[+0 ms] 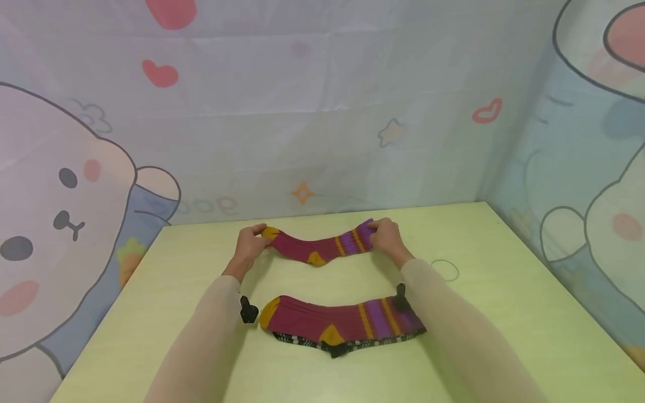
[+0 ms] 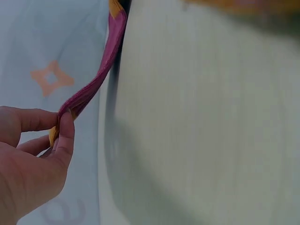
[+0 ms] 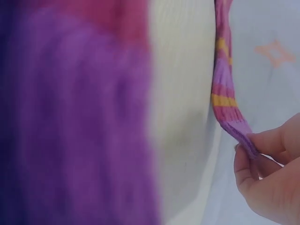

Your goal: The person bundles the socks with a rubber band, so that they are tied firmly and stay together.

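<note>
A magenta sock [image 1: 307, 249] with a mustard toe and heel and a purple striped cuff hangs sagging between both hands, over the far part of the table. My left hand [image 1: 250, 246] pinches its toe end between thumb and fingers, as the left wrist view also shows. At the cuff, my right hand [image 1: 387, 239] pinches the purple edge. Nearer to me a second sock [image 1: 312, 316] of the same pattern lies flat, toe to the left. Under it a black and white patterned sock [image 1: 297, 340] shows along the front edge; the rest of it is covered.
The pale yellow-green table [image 1: 504, 291] ends at a cartoon-printed cloth [image 1: 322, 140] that hangs behind and at the sides. A thin green ring outline [image 1: 445, 270] lies to the right of the right hand. Black camera mounts [image 1: 248, 310] sit by the wrists.
</note>
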Available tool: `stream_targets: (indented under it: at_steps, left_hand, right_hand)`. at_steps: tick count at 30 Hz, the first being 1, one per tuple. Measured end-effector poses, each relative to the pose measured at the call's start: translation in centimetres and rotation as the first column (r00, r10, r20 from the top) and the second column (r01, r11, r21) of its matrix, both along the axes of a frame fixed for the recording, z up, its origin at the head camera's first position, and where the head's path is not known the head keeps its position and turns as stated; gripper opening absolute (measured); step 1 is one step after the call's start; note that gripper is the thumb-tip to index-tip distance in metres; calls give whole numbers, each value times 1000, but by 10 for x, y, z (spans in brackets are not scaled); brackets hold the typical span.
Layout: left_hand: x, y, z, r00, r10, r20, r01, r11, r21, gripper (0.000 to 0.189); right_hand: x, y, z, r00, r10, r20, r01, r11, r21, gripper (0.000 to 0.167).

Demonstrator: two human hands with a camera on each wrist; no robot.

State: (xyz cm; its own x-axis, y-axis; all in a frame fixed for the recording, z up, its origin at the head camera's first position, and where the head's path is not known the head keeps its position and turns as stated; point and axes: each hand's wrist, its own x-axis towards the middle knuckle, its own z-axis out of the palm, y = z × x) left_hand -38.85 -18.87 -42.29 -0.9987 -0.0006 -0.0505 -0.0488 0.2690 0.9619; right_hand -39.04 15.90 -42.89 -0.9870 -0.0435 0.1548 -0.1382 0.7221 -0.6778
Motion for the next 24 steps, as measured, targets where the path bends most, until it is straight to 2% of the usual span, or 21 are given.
stream_targets:
  at_steps: [6,12,17,24]
  left_hand:
    - [15,2,5,998,-31,-60,30,999,-13,62]
    - [35,8,10,995,-43,-89,45,999,21,64]
    - [47,9,14,992,-26,-125,31,999,40,63]
    - [66,11,20,992,2,-125,7,997,74,63]
  right_hand:
    - [14,8,10,998,51,32,-49,997,-62,45]
    - [31,14,17,997,72,29,-70,995,-65,42]
    - [45,18,24,998,65,16,-63,994,-92,41]
    - [65,25,31,997,70,36,-64,986,-151,50]
